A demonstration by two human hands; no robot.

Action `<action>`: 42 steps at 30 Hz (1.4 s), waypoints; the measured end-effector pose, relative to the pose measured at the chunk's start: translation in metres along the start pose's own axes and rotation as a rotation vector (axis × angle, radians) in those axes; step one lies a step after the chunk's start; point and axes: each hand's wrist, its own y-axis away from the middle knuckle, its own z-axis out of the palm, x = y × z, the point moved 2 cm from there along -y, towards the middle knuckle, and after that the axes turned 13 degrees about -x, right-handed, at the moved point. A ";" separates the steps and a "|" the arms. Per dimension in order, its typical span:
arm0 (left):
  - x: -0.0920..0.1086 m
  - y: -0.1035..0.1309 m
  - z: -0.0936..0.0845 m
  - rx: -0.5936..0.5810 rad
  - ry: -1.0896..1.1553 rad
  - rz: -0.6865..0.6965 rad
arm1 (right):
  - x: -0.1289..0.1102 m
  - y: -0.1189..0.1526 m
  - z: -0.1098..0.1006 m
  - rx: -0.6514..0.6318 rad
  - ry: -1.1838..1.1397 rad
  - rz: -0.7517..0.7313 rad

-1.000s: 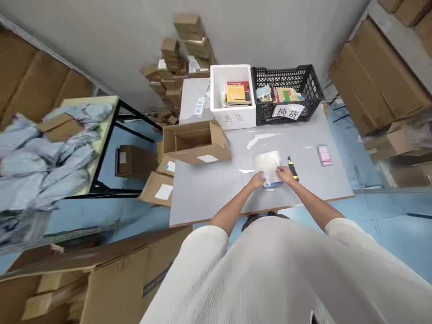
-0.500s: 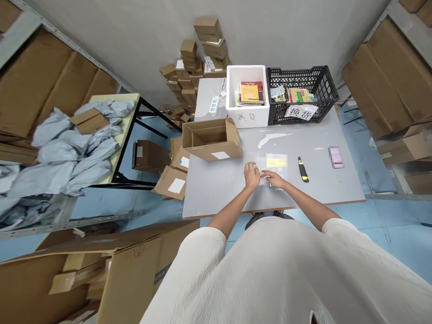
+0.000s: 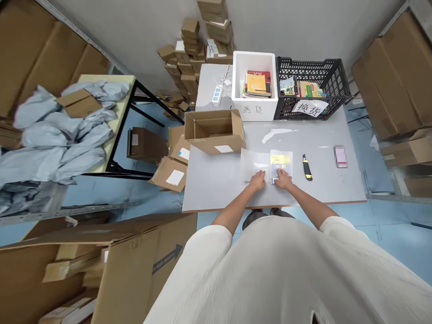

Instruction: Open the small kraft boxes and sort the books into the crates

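Observation:
A yellow and blue book [image 3: 281, 160] lies on the grey table in front of me, with clear plastic film around it. A flap of this clear plastic cover [image 3: 253, 163] spreads flat to the book's left. My left hand [image 3: 258, 180] rests on the flap's lower right part, fingers laid forward and holding nothing. On the lower part of the book lies my right hand [image 3: 282, 179], its fingers spread and pressing down. Right of the book is a black and yellow utility knife [image 3: 307, 168].
An open cardboard box [image 3: 216, 143] stands at the table's left. Behind are a white foam box [image 3: 259, 110] and a black crate [image 3: 312, 111], both holding books. A power strip [image 3: 217, 96] and a pink, blurred item [image 3: 340, 157] lie on the table [image 3: 216, 186].
My hands were close together at the book's left edge. They have moved apart and lie flatter, the left on the flap, the right on the book. The view has shifted slightly.

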 end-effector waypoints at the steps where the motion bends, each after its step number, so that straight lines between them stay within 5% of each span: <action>1: -0.001 0.000 0.003 -0.035 -0.028 -0.028 | -0.001 0.001 0.000 0.012 0.005 0.001; 13: -0.009 0.016 0.013 -0.112 -0.105 -0.061 | -0.044 -0.019 0.008 0.195 -0.032 0.227; 24: -0.012 0.014 0.017 -0.061 -0.047 -0.026 | -0.029 -0.035 0.000 0.215 -0.150 0.155; 34: -0.009 0.021 0.012 -0.087 -0.125 -0.044 | -0.015 0.000 -0.027 0.159 -0.139 0.078; 42: -0.035 0.054 0.005 0.004 -0.137 -0.240 | -0.018 0.009 -0.057 0.369 -0.446 -0.148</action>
